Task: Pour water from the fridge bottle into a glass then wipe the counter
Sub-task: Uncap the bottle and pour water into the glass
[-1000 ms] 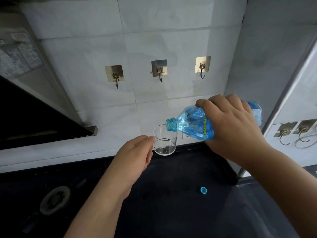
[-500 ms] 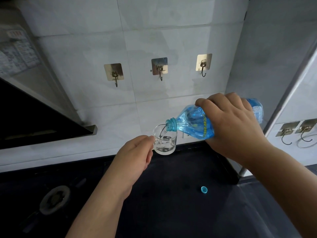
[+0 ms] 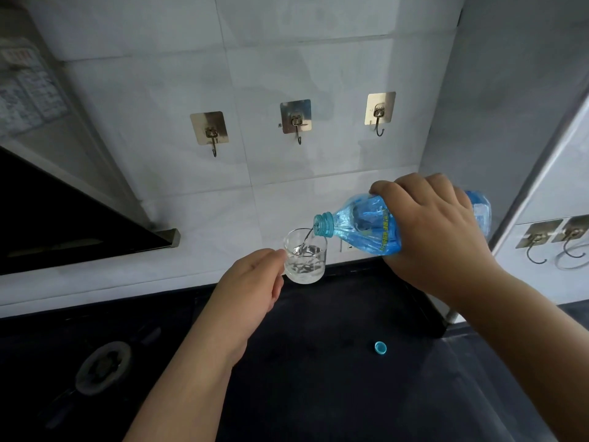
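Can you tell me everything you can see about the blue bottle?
The blue bottle looks like thin see-through plastic with a yellow-green label strip. Its cap is off and lies on the dark counter. The right hand grips it around the middle, tipped almost sideways, mouth lower. A thin stream of water runs from the mouth into the glass below, which the left hand holds steady.

Dim, cool daylight; wide-angle edge distortion; sharp.
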Tool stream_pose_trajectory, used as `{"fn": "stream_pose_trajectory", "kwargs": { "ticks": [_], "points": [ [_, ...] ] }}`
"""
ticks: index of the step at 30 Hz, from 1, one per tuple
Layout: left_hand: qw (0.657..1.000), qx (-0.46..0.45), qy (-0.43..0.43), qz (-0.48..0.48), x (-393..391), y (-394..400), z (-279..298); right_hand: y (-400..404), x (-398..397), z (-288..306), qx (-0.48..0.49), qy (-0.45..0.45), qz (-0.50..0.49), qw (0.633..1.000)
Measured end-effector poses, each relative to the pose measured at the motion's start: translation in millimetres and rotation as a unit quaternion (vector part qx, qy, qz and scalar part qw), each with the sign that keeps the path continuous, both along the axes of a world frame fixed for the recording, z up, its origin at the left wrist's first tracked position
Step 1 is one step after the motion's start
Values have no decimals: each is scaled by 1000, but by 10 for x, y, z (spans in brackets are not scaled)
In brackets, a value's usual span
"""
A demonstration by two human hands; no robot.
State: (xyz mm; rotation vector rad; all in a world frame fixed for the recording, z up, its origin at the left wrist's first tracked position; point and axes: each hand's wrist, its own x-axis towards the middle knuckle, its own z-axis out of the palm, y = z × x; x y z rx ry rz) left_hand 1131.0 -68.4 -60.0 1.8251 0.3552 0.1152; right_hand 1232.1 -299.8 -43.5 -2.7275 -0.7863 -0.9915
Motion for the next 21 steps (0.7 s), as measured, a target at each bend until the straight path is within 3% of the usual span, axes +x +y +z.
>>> {"fn": "stream_pose_trajectory", "kwargs": {
  "ticks": [4,10,16,21],
  "points": [
    [1000,-23,8,13,59,26,-57,-5,58,-133,47,37,-11,998],
    [999,-31,13,32,216,49,-278,15,174,-419,132,170,-29,976],
    [997,-2,55,56,415,215,-874,-30,291,-994,214,308,-21,927],
    [989,-40,115,81,536,325,-1580,-31,262,-1624,282,402,-25,871]
  ]
}}
